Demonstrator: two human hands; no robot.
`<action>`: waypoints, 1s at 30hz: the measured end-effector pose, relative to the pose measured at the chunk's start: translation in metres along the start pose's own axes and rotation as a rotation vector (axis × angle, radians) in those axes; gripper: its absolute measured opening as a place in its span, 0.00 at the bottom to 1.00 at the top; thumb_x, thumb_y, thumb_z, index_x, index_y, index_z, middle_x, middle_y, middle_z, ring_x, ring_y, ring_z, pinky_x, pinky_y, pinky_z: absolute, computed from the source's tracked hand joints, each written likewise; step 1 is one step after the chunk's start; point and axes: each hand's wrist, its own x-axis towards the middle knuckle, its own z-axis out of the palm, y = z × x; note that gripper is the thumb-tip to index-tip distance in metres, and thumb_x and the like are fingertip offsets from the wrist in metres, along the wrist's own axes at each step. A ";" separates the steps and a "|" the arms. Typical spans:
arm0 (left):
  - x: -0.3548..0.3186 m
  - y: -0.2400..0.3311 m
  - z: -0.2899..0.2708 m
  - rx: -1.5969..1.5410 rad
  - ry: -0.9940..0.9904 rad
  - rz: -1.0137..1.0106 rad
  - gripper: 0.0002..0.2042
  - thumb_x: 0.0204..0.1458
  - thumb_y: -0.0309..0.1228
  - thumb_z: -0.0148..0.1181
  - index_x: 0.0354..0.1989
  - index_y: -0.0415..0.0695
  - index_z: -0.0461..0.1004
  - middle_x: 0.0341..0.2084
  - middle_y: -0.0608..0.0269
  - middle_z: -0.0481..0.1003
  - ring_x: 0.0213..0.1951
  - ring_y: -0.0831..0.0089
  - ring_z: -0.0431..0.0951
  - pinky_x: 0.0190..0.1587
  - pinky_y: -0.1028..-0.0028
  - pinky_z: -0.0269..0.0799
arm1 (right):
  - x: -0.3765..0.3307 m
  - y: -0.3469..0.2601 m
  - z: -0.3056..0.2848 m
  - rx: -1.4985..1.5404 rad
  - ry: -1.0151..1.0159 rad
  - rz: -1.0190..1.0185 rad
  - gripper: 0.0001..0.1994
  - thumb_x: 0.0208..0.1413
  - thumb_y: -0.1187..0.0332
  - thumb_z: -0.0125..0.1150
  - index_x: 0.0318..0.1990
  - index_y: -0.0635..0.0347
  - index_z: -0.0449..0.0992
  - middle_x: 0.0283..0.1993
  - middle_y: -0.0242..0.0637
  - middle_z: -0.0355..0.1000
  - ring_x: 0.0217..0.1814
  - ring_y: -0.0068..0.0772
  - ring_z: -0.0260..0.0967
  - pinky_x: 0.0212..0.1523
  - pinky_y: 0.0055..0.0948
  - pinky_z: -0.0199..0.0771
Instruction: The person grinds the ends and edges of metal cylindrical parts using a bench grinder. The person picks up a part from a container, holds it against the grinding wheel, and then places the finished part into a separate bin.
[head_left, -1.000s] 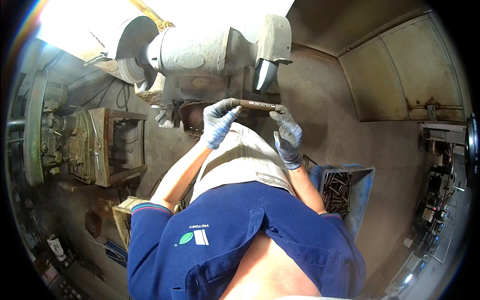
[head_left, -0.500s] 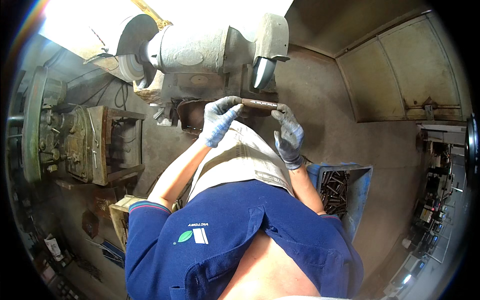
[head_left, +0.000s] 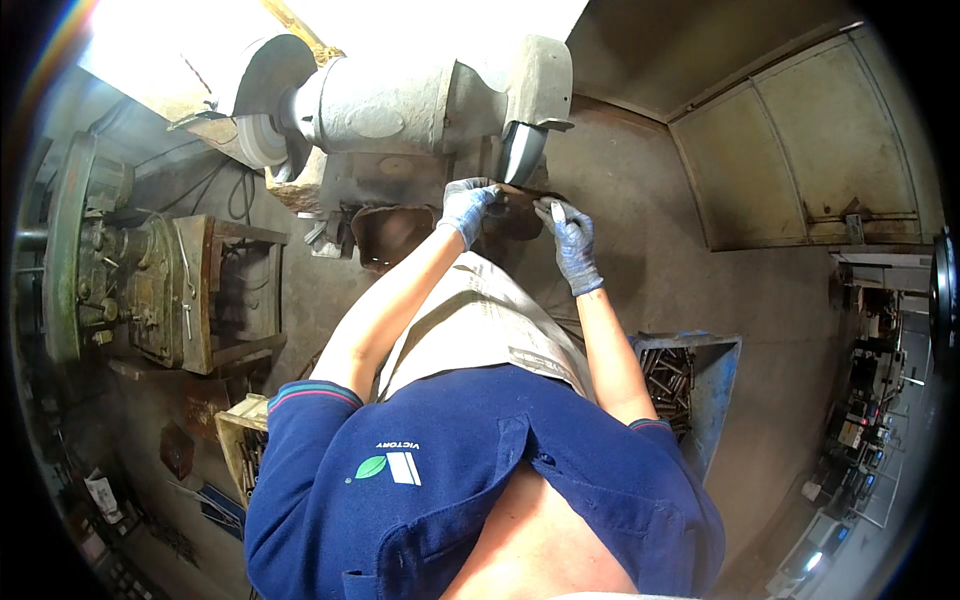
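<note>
Grey-blue gloves cover both hands, and between them runs a short dark metal bar (head_left: 515, 197), lying crosswise in front of the person with its long axis going from one hand to the other. At the left end, the left hand (head_left: 463, 207) has its fingers curled round the bar, closed on it from below and behind. From there the bar runs rightward, passing just under the pale rim of the grinding wheel (head_left: 520, 150) on the right end of the bench grinder (head_left: 400, 100); whether bar and wheel touch, I cannot tell. At the right end, the right hand (head_left: 570, 240) pinches the bar between thumb and forefinger, the other fingers folded beneath. The wheel sits above and slightly beyond both hands, roughly midway between them, a little nearer the left hand. Further right and nearer the body, well apart from the right hand, stands a blue bin (head_left: 715, 385) of similar metal pieces.
</note>
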 end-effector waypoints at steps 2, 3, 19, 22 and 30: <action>0.005 0.001 0.001 0.001 -0.016 -0.018 0.03 0.50 0.20 0.55 0.31 0.33 0.74 0.24 0.56 0.76 0.24 0.67 0.77 0.29 0.69 0.79 | 0.004 0.005 -0.001 0.043 0.017 0.017 0.13 0.59 0.69 0.53 0.42 0.72 0.73 0.44 0.47 0.72 0.47 0.40 0.71 0.54 0.39 0.70; 0.006 0.002 -0.001 -0.015 -0.007 -0.019 0.03 0.50 0.20 0.54 0.31 0.32 0.74 0.24 0.55 0.76 0.24 0.67 0.77 0.30 0.69 0.79 | 0.004 0.008 -0.001 0.056 0.023 0.025 0.13 0.58 0.68 0.53 0.42 0.72 0.73 0.43 0.47 0.72 0.47 0.40 0.71 0.54 0.39 0.70; 0.001 0.023 -0.047 0.066 0.052 0.051 0.04 0.52 0.23 0.55 0.34 0.35 0.74 0.24 0.58 0.76 0.25 0.72 0.78 0.29 0.78 0.75 | 0.007 0.022 0.051 0.113 -0.008 0.003 0.12 0.59 0.70 0.53 0.42 0.73 0.74 0.46 0.45 0.71 0.50 0.44 0.70 0.54 0.41 0.70; -0.026 0.031 -0.048 0.093 -0.022 0.125 0.04 0.53 0.24 0.55 0.34 0.37 0.73 0.25 0.58 0.76 0.25 0.73 0.77 0.29 0.78 0.75 | -0.009 0.017 0.046 -0.221 -0.089 -0.272 0.11 0.57 0.74 0.52 0.45 0.68 0.74 0.51 0.46 0.69 0.54 0.41 0.68 0.56 0.37 0.69; -0.060 0.035 -0.055 -0.221 -0.203 -0.041 0.08 0.51 0.32 0.61 0.31 0.38 0.74 0.17 0.68 0.73 0.18 0.82 0.71 0.21 0.82 0.67 | -0.056 -0.067 0.056 -0.695 -0.176 -0.680 0.21 0.45 0.62 0.67 0.46 0.63 0.74 0.52 0.51 0.68 0.55 0.48 0.67 0.54 0.36 0.68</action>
